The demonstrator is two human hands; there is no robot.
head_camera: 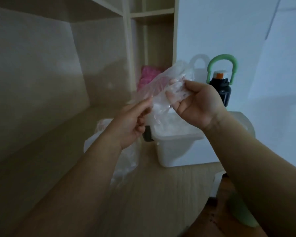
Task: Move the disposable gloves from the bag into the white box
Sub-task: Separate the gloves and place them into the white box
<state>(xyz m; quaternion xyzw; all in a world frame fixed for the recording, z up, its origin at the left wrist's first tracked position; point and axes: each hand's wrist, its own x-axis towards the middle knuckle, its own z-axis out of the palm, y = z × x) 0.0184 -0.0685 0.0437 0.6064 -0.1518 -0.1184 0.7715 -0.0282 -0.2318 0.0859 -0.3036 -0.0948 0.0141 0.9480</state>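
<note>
A: We have the disposable gloves (162,86) up in the air, a clear crinkled wad, right above the white box (176,149).

B: Agreed. Hands?

A: We see the right hand (196,106) with fingers and thumb curled round the wad's right end. The left hand (132,124) pinches its lower left edge. The hands are near each other and not touching, with the plastic stretched between them.

B: The box?

A: It is open on top, on the desk (161,194). There is something pale and crinkly inside, but we cannot tell what.

B: And the bag (126,159)?

A: It lies on the desk just left of the box, under the left forearm. A small dark object (148,135) sits against the box's left side.

B: Behind that?

A: We note a dark bottle (220,89) with a green handle behind the box by the wall, and a pink item (148,76) in the shelf unit (126,48).
</note>
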